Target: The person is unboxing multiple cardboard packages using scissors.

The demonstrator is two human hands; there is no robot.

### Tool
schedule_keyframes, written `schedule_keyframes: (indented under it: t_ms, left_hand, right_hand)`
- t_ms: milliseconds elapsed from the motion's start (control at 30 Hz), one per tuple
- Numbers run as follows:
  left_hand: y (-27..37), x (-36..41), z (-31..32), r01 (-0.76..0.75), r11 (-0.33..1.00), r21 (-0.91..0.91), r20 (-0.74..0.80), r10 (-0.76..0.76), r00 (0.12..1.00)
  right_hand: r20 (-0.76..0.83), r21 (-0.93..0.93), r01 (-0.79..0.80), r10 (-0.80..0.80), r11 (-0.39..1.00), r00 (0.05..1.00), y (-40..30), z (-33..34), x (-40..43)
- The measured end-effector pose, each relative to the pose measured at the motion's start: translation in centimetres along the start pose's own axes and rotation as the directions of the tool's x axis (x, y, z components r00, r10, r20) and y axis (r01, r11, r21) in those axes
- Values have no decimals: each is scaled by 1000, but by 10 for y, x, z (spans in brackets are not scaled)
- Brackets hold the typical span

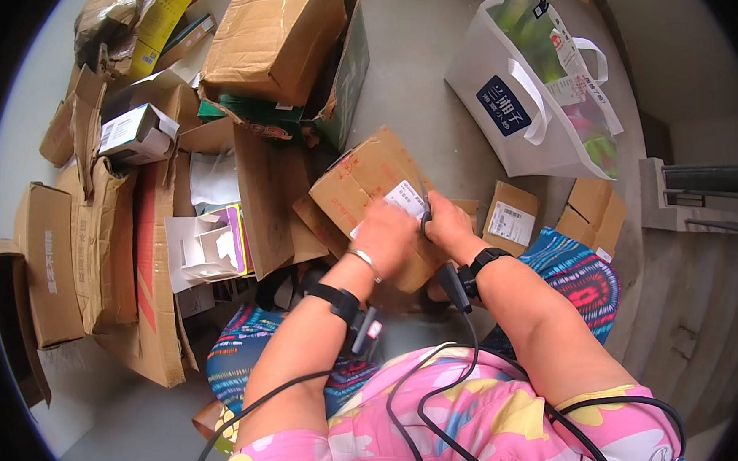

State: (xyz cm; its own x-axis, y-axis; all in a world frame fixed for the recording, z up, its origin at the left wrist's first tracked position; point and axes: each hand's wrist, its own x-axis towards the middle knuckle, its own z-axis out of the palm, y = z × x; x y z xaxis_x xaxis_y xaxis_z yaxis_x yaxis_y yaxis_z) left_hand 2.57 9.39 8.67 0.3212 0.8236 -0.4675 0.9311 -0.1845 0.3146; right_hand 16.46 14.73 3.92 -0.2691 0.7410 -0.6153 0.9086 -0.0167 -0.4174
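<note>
A brown cardboard box (365, 173) with red printing and a white label (406, 198) is tilted in front of my lap. My left hand (389, 232), blurred by motion, is at the lower edge of the label; its fingers are too smeared to show whether they grip anything. In my right hand (449, 222) is a pair of scissors (424, 217) with dark handles. The blades point away from me, along the box's right edge.
Cardboard boxes are heaped on the left, among them a green carton (350, 73) and an open white-and-purple box (208, 250). A white carrier bag (472, 104) stands at the upper right. Flattened cardboard (511, 218) lies near my right knee. Steps (685, 319) descend on the right. Black cables (421, 411) cross my lap.
</note>
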Motion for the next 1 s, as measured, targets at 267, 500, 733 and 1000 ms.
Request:
schedule_keyframes:
  t_ms: [267, 500, 733, 1000]
  left_hand:
    - [25, -6, 55, -160, 942, 297, -87, 193, 977]
    - [42, -48, 33, -177, 940, 293, -100, 214, 972]
    - [47, -8, 25, 475, 647, -597, -68, -630, 773]
    - [2, 16, 58, 157, -141, -977, 211, -718, 663]
  right_hand:
    - [-28, 34, 65, -64, 997, 998, 2, -1, 2]
    - [-57, 0, 1, -1, 1000, 998, 8, -9, 8]
    - [-40, 52, 96, -94, 994, 995, 15, 8, -8]
    - [-121, 272, 153, -124, 950, 985, 44, 3, -16]
